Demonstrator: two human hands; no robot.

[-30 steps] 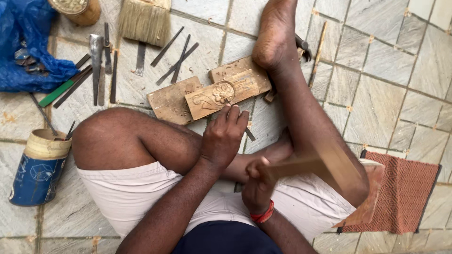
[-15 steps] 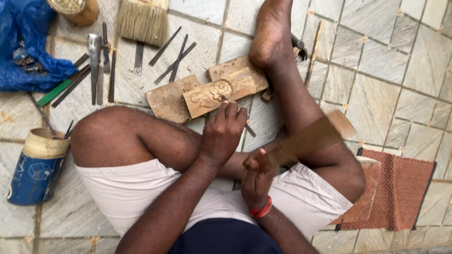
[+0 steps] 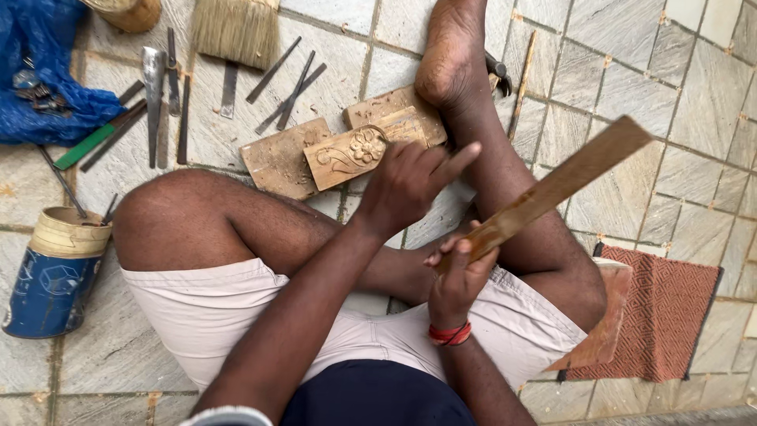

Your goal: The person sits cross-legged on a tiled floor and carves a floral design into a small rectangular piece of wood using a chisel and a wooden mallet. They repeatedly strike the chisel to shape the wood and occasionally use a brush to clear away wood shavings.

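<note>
While the person sits cross-legged on the tiled floor [image 3: 694,102], I see the right hand [image 3: 461,272] clamped on the lower end of a flat wooden mallet [image 3: 552,189], which is raised at a slant above the right leg. The left hand [image 3: 406,185] is closed at the edge of the carved wooden block [image 3: 347,154], forefinger stretched out; whether it grips a chisel I cannot tell, since the fingers hide what lies under them. The block, bearing a flower and leaf relief, rests on a plain board [image 3: 280,162] just beside the right foot [image 3: 449,63]. I judge the block stiff, light and easily chipped along the raised relief, so it is best taken by its plain side edges. The mallet looks rigid and fairly light, held well at its narrow end. Loose chisels [image 3: 288,79], a brush [image 3: 236,28] and a blue tin [image 3: 51,272] lie farther left.
</note>
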